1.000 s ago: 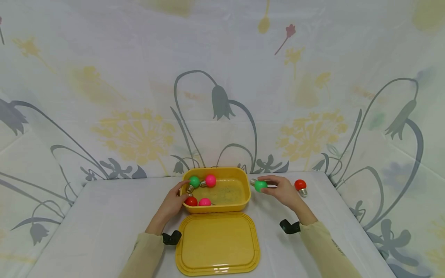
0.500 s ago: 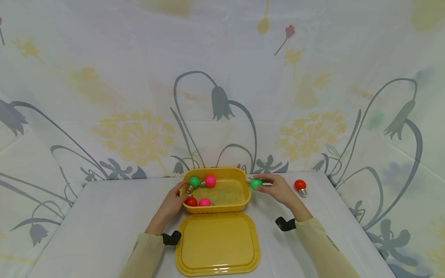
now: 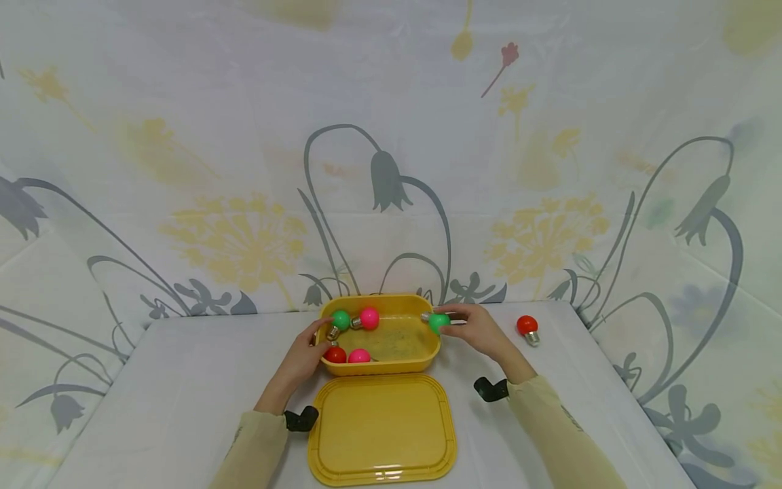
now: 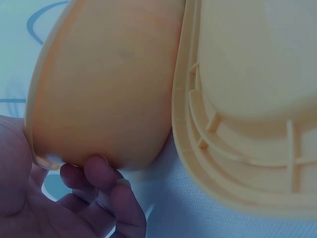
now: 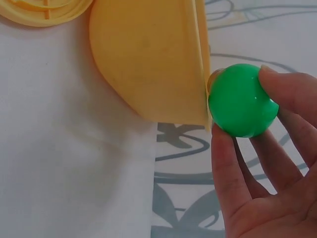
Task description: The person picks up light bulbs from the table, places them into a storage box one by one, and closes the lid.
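A yellow plastic box (image 3: 397,367) holds several small coloured bulbs at its left end: a green bulb (image 3: 341,320), a pink bulb (image 3: 369,318), a red bulb (image 3: 335,354) and another pink bulb (image 3: 359,356). My left hand (image 3: 303,354) grips the box's left wall, thumb at the rim and curled fingers against the outside in the left wrist view. At the right rim, my right hand (image 3: 476,329) pinches a green bulb (image 5: 242,100) between thumb and fingers. Its metal base points left, over the box's inside.
The yellow lid (image 3: 382,429) lies on the white tabletop (image 3: 183,380) just in front of the box. Farther right lies a red bulb (image 3: 527,326) with its silver base toward me. A flower-patterned cloth (image 3: 391,136) hangs behind the table.
My right hand has moved left with the green bulb, from beside the box to its right rim. The left hand has stayed on the box.
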`<state>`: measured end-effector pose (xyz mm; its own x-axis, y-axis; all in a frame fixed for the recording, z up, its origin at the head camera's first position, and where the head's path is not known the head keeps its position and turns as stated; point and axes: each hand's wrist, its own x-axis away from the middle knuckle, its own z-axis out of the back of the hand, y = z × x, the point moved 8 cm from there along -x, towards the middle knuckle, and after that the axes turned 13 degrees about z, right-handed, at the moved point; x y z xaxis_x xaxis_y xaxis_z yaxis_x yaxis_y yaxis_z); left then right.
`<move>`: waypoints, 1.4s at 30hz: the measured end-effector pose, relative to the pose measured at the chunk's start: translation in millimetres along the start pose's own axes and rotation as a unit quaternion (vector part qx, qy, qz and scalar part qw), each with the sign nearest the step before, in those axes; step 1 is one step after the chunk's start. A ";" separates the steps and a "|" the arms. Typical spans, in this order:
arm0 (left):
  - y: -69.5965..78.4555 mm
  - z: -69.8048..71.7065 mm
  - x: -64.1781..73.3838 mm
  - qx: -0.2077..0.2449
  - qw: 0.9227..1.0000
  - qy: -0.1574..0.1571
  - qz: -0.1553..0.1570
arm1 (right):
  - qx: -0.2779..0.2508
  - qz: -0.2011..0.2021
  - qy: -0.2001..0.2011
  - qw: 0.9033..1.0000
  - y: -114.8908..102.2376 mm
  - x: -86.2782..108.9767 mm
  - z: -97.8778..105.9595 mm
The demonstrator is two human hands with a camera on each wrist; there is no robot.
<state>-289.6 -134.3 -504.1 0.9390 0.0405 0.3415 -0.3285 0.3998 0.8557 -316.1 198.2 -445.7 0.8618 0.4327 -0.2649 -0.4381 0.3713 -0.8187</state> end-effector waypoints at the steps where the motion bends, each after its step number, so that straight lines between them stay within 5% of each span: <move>1: 0.5 0.2 0.5 -0.001 1.000 0.000 -0.002 | 0.003 0.001 -0.004 1.000 -1.5 -1.2 -1.2; 15: -1.6 0.1 -2.7 0.006 1.000 -0.001 -0.003 | 0.003 0.028 -0.052 0.998 -12.1 -27.0 -21.0; 42: -1.0 0.1 -3.2 0.005 1.000 -0.002 -0.005 | -0.023 -0.005 -0.099 0.995 -25.0 -70.0 -54.3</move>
<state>-292.2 -135.0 -506.0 0.9416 0.0334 0.3350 -0.3207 0.3911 0.8626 -351.6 113.9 -434.3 0.7968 0.5840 -0.1552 -0.4137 0.3401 -0.8445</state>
